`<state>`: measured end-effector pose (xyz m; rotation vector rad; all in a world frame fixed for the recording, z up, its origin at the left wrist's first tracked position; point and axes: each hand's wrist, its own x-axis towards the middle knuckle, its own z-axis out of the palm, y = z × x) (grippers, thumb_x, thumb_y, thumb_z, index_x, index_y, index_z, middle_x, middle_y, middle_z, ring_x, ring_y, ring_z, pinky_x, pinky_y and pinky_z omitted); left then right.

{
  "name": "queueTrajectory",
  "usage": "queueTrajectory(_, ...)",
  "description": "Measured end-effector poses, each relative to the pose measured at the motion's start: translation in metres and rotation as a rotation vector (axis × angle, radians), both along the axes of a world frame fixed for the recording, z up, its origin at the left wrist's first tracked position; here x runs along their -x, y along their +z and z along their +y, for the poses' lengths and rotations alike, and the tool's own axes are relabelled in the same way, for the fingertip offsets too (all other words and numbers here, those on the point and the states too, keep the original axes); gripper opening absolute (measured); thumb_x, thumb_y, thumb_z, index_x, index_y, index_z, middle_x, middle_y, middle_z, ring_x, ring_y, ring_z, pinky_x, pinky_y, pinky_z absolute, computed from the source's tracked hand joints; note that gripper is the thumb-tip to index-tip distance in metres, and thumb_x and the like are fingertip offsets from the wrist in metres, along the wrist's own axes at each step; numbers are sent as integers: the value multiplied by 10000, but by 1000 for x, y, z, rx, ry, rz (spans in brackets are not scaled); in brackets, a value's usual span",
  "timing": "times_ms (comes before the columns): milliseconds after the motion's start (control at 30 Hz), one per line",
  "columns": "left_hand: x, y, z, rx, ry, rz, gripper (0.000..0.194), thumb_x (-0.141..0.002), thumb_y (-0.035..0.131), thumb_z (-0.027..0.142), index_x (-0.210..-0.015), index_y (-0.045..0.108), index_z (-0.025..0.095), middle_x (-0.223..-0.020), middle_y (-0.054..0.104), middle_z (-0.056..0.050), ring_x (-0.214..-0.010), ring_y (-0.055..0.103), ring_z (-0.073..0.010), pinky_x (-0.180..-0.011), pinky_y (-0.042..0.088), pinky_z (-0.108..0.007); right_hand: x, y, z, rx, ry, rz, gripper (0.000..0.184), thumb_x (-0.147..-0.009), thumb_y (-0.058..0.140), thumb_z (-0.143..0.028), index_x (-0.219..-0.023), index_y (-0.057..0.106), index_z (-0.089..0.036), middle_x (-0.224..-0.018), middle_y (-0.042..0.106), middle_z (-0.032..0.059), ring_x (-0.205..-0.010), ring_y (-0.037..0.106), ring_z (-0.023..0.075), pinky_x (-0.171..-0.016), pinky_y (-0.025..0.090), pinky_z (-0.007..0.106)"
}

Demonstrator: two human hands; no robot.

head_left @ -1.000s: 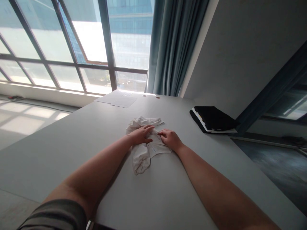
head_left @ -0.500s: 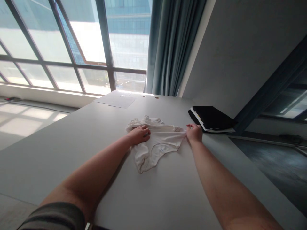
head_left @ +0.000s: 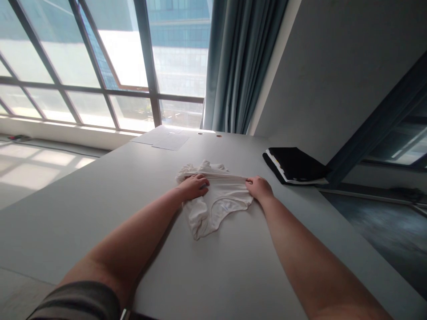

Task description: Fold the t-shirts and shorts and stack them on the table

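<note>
A crumpled white shirt (head_left: 230,192) lies on the white table (head_left: 233,271), its curved neckline toward me and its far left side bunched up. My left hand (head_left: 195,186) rests on the left part of the shirt, with fingers curled and closed on the cloth. At the right side, my right hand (head_left: 260,188) pinches the shirt's edge between thumb and fingers. Between the hands the cloth is drawn into long creases. The undersides of both hands are hidden.
A black folder (head_left: 296,164) with papers in it lies by the table's right edge, just beyond my right hand. Flat pale sheets (head_left: 171,141) lie at the far left. Windows and a blue-grey curtain (head_left: 238,66) stand behind the table.
My right hand has moved left and now pinches the shirt closer to its middle; the upper cloth has more pulled creases. My left hand has stayed in place.
</note>
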<state>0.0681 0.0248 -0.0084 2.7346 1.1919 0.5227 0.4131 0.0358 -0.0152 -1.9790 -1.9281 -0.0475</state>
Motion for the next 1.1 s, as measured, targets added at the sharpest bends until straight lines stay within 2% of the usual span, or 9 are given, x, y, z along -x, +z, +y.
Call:
queueTrajectory(233,17,4,7,-11,4,71,317,-939,607,434,-1203,726,305,-1403,632,-62,-1285,587,-313,-1130,444,-457,-25,4,9,-169,-184,190,306,-831,620,-242,-1068,774,-124,-1051,765,149,-979,687,256,-880,499,305)
queueTrajectory(300,28,8,10,-23,139,124,301,-930,621,413,-1195,733,323,-1400,648,-47,-1301,580,-300,-1154,405,-467,-36,5,8,-193,-196,220,286,-829,573,-186,-1028,773,-137,-980,766,129,-922,685,243,-855,496,297)
queueTrajectory(467,57,27,11,-96,537,167,207,-898,625,256,-1029,785,255,-1307,698,-128,-1340,529,-391,-1187,188,-699,-55,10,5,-231,-245,218,303,-785,531,-116,-971,770,-113,-1017,724,170,-958,656,273,-907,487,348)
queueTrajectory(567,53,45,1,-208,574,131,218,-878,602,186,-983,787,231,-1291,702,-135,-1313,542,-369,-1165,277,-619,-46,17,4,-354,-136,125,355,-760,538,-76,-1029,768,-100,-1219,658,211,-1168,592,317,-1072,426,416)
queueTrajectory(633,38,52,-14,-229,430,81,260,-943,535,229,-1040,775,245,-1247,722,-108,-1209,612,-321,-1095,392,-527,-29,21,3,-397,34,42,372,-794,538,-76,-1087,764,-109,-1259,640,204,-1227,562,319,-1124,399,424)
queueTrajectory(733,10,48,-45,-127,91,92,320,-1023,471,429,-1119,743,289,-1145,748,-63,-1009,688,-267,-927,513,-417,1,16,1,-182,265,-8,374,-911,517,-163,-1209,744,-152,-1261,673,156,-1195,599,269,-1117,426,364)
queueTrajectory(800,2,39,-65,-73,10,161,327,-1005,499,507,-1090,734,297,-1086,746,-63,-922,698,-255,-846,538,-386,13,8,1,9,320,-23,424,-973,520,-277,-1345,693,-169,-1381,647,142,-1275,582,257,-1158,400,360)
queueTrajectory(933,21,28,-80,-18,303,333,303,-924,587,468,-1102,715,259,-1110,731,-129,-1016,691,-319,-869,548,-432,8,-7,5,210,235,-68,601,-1035,470,-461,-1584,491,-219,-1669,388,135,-1523,373,309,-1265,251,488)
queueTrajectory(1100,78,42,-69,194,665,485,432,-948,504,547,-1086,735,208,-1272,704,-179,-1173,663,-372,-916,539,-464,-9,-7,10,332,83,-71,682,-1042,395,-575,-1657,361,-279,-1729,250,131,-1578,270,349,-1259,192,601)
